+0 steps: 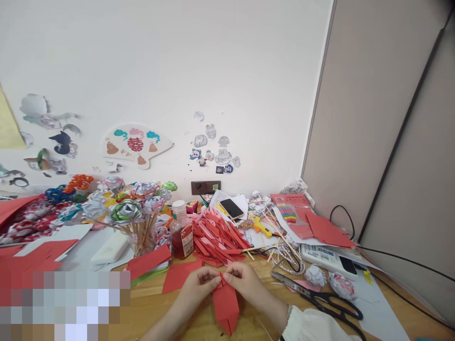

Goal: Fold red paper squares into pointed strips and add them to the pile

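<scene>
A folded piece of red paper (226,305) lies on the wooden table (156,308) in front of me, pointed end toward me. My left hand (201,283) and my right hand (243,279) both pinch its top edge, fingers closed on the fold. A pile of folded red paper pieces (216,239) lies just behind my hands. A flat red sheet (177,275) rests to the left of my left hand.
Paper flowers on sticks (124,208) stand at left beside a bottle of red liquid (181,235). Black scissors (320,298), a phone (232,208), a yellow glue gun (261,227), red sheets (320,227) and black cables (398,258) lie at right. Stickers cover the wall.
</scene>
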A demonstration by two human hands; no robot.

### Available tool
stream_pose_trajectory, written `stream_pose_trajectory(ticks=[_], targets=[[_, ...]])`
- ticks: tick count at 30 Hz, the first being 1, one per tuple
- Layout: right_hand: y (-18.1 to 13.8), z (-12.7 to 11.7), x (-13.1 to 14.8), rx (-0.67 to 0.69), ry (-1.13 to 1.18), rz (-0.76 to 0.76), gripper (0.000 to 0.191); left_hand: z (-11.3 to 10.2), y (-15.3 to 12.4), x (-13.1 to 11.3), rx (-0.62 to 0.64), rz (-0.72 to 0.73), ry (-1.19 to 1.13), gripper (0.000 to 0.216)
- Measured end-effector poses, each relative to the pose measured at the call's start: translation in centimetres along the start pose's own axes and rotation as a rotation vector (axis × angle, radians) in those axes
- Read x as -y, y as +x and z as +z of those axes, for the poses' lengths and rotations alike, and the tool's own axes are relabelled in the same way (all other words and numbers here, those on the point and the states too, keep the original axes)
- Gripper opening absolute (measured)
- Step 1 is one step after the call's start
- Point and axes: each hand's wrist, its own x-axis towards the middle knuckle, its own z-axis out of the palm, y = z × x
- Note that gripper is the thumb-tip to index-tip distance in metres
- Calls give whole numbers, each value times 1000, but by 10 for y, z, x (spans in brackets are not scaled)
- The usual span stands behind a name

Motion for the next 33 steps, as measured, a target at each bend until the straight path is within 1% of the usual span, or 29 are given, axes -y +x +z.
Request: stream_pose_trajectory(ticks=[5,11,15,21,25,28,33], targets=[[0,0,-1,-2,-36,-10,30,1,-2,-4,4,12,57,43],[0,0,-4,-2,-27,-19,25,0,0,0,-22,12,86,42],[0,0,-4,29,-17,-30,25,0,0,3,-47,18,100,44],[-2,0,1,18,-55,-8,27,1,-1,1,-60,-3,132,45],[-2,1,1,12,-98,12,28,3,-1,-1,-77,21,175,47],[-2,2,0,13,-124,29,24,4,-3,-2,-84,55,188,47],[-5,5,2,30,-153,48,17,8,-4,-1,-62,82,148,47]])
